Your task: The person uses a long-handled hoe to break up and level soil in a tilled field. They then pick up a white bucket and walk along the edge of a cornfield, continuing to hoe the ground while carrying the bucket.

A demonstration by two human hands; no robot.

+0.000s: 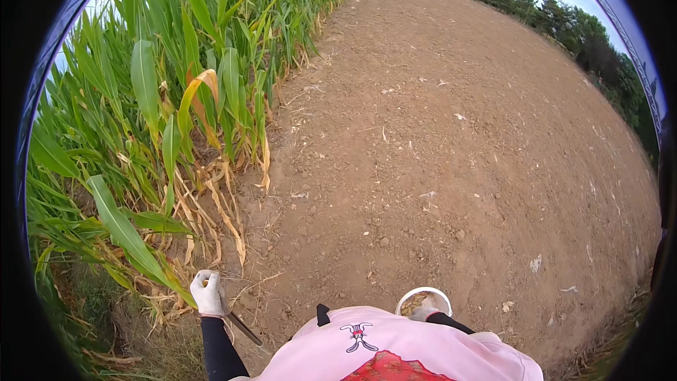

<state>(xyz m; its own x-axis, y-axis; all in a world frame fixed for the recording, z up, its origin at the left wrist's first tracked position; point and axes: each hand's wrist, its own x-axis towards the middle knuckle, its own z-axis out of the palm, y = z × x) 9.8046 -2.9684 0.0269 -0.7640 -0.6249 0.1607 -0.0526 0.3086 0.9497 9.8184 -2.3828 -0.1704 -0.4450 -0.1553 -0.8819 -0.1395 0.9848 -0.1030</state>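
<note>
My left hand (209, 293), in a white glove, is curled into a fist at the edge of the maize. A dark rod (245, 329) runs from under this fist down to the right, and the fist appears closed around it. Something small and yellowish shows between thumb and fingers, too small to name. My right hand (424, 310), also gloved, reaches into a white bucket (447, 300) close to my body. Tan pieces (408, 305) lie inside the bucket, their kind unclear. The fingers of that hand are hidden, so its grip does not show.
Tall maize plants (232, 79) stand along the left, with dry leaves (225, 211) hanging at their base. One long green leaf (124, 230) reaches almost to my left wrist. Bare tilled soil (423, 169) stretches ahead, with scattered pale scraps (536, 263). Trees (560, 21) line the far right.
</note>
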